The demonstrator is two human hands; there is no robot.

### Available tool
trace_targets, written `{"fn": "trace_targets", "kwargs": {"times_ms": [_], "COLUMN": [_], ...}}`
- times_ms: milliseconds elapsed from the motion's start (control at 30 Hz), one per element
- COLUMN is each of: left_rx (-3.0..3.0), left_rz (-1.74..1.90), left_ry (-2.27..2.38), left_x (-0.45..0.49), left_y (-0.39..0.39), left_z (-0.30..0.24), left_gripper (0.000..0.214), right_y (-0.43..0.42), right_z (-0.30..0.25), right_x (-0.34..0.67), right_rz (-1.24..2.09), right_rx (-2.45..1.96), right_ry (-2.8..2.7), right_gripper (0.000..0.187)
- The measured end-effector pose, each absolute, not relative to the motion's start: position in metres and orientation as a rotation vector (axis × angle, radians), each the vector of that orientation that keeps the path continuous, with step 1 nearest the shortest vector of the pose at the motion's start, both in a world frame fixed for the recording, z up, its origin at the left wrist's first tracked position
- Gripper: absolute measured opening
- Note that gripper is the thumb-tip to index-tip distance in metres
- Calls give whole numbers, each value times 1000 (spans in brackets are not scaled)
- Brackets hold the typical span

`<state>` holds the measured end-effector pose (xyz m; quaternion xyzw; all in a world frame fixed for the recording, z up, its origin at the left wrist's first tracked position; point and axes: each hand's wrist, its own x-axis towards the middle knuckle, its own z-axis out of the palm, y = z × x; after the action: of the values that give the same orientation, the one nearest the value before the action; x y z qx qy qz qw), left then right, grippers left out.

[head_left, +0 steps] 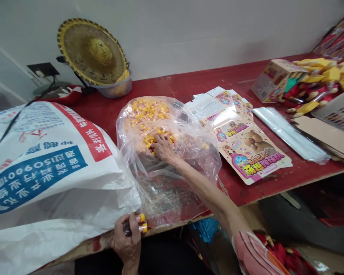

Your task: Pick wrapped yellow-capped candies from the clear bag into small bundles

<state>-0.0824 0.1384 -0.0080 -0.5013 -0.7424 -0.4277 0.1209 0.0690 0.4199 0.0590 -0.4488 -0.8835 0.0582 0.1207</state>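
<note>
Near the table's front edge my left hand (125,238) is closed around small tubes with yellow caps (142,227); two caps stick out to the right. A dark, shiny piece (127,229) also shows between its fingers. My right hand (164,148) reaches into a clear plastic bag (172,191) and lies on a heap of small yellow-capped pieces (151,112). Its fingers look stretched out and apart, with the tips partly hidden among the pieces. Nothing held in it can be made out.
A large white woven sack (103,191) bulges at the left. A fan with a yellow-rimmed cover (91,51) stands behind, beside a plastic tub (114,89). Right of the bag lie flat printed boxes (252,149), clear plastic sleeves (289,133), an upright box (271,82) and a basket (338,110).
</note>
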Motion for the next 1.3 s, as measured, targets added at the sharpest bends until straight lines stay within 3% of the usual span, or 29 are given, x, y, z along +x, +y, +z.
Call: {"fn": "trace_targets", "kwargs": {"times_ms": [267, 933, 1033, 1167, 1300], "left_rx": [-1315, -1232, -1223, -1259, -1266], "left_rz": [-1392, -1440, -1445, -1447, -1417], "left_ry": [-2315, -2444, -2451, -2452, -2443], "left_x": [-74, -75, -75, -76, -76], "left_y": [144, 148, 148, 146, 146], "left_z": [-5, -2, -3, -5, -5], "left_gripper": [30, 25, 25, 25, 24], "right_y": [425, 419, 421, 426, 430], "right_z": [48, 63, 61, 44, 30], "right_x": [66, 61, 61, 63, 62], "right_rz": [5, -30, -62, 17, 75], "right_rx": [-1200, -1289, -1254, -1162, -1207], "right_ry": [-2619, -2630, -2599, -2449, -2406], "right_gripper": [29, 30, 40, 76, 74]}}
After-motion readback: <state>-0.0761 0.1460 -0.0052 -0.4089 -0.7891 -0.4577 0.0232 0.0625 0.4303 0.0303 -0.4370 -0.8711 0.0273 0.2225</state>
